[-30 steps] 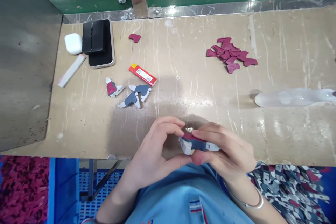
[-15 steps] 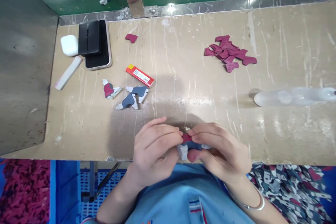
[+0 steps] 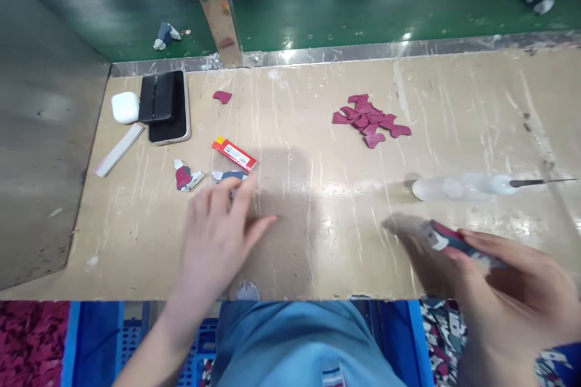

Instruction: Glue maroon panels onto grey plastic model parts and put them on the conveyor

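Observation:
My left hand (image 3: 215,230) reaches over the left part of the table, fingers apart and thumb stretched out. Its fingertips partly cover the small blue-and-white moulded pieces (image 3: 231,176); whether they touch one I cannot tell. Beside that hand lies a similar piece with a maroon patch (image 3: 184,176). Over the table's right side, my right hand (image 3: 521,290) pinches a small maroon, blue and white moulded piece (image 3: 456,243) between thumb and fingers. A pile of thin maroon pieces (image 3: 367,118) rests farther back, with a single maroon piece (image 3: 222,97) to its left.
A needle-tipped clear bottle (image 3: 458,187) lies near my right hand. A red-and-yellow packet (image 3: 235,153), a phone (image 3: 170,133), a black case (image 3: 157,97) and a white case (image 3: 125,107) are at left. A green surface (image 3: 318,6) runs behind. Blue bins (image 3: 97,338) of pieces stand below.
Both hands were together at the table's front edge on the maroon, blue and white piece. The right hand has carried it rightward; the left has let go and moved left. The view has shifted.

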`<state>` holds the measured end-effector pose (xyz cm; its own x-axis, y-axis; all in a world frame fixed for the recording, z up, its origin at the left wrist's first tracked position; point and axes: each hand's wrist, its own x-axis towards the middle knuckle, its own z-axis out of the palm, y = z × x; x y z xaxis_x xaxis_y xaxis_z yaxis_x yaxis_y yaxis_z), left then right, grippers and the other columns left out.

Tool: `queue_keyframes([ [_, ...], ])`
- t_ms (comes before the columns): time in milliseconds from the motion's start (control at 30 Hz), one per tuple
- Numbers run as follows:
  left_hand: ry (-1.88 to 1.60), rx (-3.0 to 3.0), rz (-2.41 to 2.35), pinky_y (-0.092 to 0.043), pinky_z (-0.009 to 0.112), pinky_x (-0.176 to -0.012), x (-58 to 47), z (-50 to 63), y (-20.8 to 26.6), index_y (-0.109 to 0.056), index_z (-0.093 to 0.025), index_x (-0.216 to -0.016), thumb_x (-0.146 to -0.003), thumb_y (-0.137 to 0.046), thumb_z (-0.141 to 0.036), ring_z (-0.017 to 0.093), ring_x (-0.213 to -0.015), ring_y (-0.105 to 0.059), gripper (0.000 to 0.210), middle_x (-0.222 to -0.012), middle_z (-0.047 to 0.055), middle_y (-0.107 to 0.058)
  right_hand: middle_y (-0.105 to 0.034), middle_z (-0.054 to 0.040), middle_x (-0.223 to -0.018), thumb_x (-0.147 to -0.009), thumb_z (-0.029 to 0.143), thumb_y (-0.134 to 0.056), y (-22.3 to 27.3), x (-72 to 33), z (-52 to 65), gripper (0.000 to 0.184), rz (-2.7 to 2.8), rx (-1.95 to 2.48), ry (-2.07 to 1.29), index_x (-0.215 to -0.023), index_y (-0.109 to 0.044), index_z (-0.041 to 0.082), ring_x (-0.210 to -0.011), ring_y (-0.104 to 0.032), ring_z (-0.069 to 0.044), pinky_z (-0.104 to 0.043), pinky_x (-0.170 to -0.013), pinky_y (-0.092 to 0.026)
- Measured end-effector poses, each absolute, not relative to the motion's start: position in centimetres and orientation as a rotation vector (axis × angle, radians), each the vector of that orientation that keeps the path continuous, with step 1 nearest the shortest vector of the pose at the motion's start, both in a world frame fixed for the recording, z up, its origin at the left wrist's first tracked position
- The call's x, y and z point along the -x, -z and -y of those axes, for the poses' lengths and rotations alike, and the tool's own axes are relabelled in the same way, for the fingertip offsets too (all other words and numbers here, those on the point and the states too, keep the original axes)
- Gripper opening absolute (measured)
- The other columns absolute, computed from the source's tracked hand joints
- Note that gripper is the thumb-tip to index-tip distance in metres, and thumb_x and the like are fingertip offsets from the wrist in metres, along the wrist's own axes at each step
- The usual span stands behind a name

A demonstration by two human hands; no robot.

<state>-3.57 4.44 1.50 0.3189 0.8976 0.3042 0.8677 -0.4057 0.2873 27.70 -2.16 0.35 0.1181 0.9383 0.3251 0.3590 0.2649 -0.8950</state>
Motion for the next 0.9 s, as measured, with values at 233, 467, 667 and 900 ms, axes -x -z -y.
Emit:
queue_keyframes([
  [233, -0.117, -2.741, -1.626, -0.057, 0.052, -0.080, 7.0, -8.2, -2.8, -0.073, -0.016, -0.119, -0.112, -0.040, -0.043, 0.039, -0.093, -0.070, 0.043, -0.112, 0.020, -0.072, -0.078, -0.0087, -0.096, -0.093, 0.049, -0.081, -0.7, -30.2, 1.7, 0.028, 1.254, 1.392, -0.370, -0.108, -0.079, 0.025, -0.088, -0.077, -0.033, -0.047, -0.067, -0.066],
  [467, -0.360, -2.630, -1.251, -0.065, 0.045, -0.090, 9.0, -9.0, -3.5, -0.068, -0.025, -0.108, -0.101, -0.055, -0.030, 0.033, -0.109, -0.077, 0.016, -0.122, 0.013, -0.074, -0.057, 0.0018, -0.063, -0.103, 0.064, -0.060, 1.0, -29.5, 0.5, 0.042, 0.986, 1.137, -0.805, -0.096, -0.080, 0.028, -0.046, -0.049, -0.016, -0.031, -0.039, -0.043],
  [667, -0.720, -2.253, -1.224, -0.068, 0.040, -0.086, 6.6, -6.5, -4.1, -0.058, -0.026, -0.095, -0.093, -0.068, -0.020, 0.035, -0.125, -0.078, 0.011, -0.135, 0.015, -0.077, -0.076, 0.0038, -0.092, -0.102, 0.039, -0.077, 3.4, -31.0, -2.8, 0.047, 0.315, 0.285, -1.743, -0.140, -0.061, 0.016, -0.064, -0.063, -0.007, -0.016, -0.060, -0.059],
  [900, -0.973, -1.669, -1.100, -0.068, 0.031, -0.086, 2.8, -2.0, -1.6, -0.056, -0.030, -0.142, -0.088, -0.080, -0.008, 0.017, -0.097, -0.079, 0.063, -0.141, 0.012, -0.073, -0.064, 0.0034, -0.069, -0.105, 0.050, -0.069, 2.4, -28.4, -3.3, 0.027, 0.578, 0.709, -1.544, -0.107, -0.074, 0.024, -0.050, -0.052, -0.011, -0.026, -0.043, -0.048],
])
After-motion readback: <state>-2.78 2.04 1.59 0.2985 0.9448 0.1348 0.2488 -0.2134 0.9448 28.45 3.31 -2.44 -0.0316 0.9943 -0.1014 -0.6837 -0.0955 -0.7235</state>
